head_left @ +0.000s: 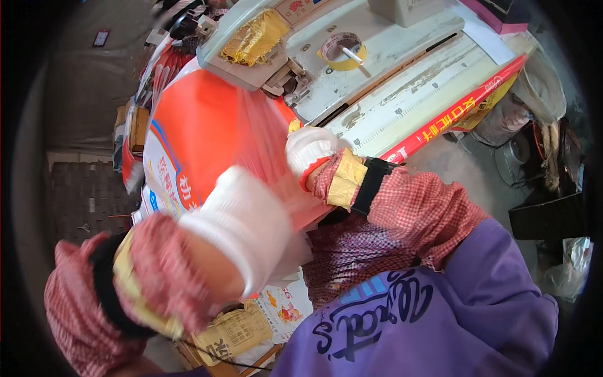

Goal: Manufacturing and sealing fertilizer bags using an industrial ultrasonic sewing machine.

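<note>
A large orange and white printed bag (207, 119) with a clear plastic layer lies under the head of a white industrial sewing machine (242, 72). My left hand (242, 217), in a white knit glove, is over the bag's near part and smeared by motion, so its fingers cannot be read. White-gloved too, my right hand (311, 149) is closed at the bag's right edge, close to the front of the machine bed. A small yellow bit shows at its fingertips. Both forearms wear red checked sleeves with black bands.
On the machine bed (389, 47) lies a roll of yellow tape (342, 51) with a white stick in it. Yellow mesh cloth (256, 39) covers part of the machine head. A red printed strip (452, 113) edges the table. Below sit brown paper packages (242, 333).
</note>
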The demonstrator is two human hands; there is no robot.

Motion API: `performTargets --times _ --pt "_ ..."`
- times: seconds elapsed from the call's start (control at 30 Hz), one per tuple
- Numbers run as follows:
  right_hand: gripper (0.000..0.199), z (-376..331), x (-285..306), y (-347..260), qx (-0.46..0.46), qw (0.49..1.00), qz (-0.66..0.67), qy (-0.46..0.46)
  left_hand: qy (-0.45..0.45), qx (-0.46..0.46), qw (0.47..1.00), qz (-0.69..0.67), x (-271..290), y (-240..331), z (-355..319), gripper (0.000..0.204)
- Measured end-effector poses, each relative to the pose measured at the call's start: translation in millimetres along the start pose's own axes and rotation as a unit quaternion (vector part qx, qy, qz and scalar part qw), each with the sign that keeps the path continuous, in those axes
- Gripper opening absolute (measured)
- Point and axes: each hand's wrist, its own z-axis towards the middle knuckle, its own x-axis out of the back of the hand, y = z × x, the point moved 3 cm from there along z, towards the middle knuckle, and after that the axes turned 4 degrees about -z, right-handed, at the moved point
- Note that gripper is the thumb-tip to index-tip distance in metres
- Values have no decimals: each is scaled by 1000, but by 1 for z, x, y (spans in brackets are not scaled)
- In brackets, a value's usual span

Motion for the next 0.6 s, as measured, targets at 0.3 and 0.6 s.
performTargets --times 0.3,0.6 --pt "17 85 -173 -4 -598 658 -459 -1 61 -124 990 13 35 45 45 14" --pt "25 72 -24 -13 -744 110 -652 -98 213 47 971 -95 -15 14 -13 48"
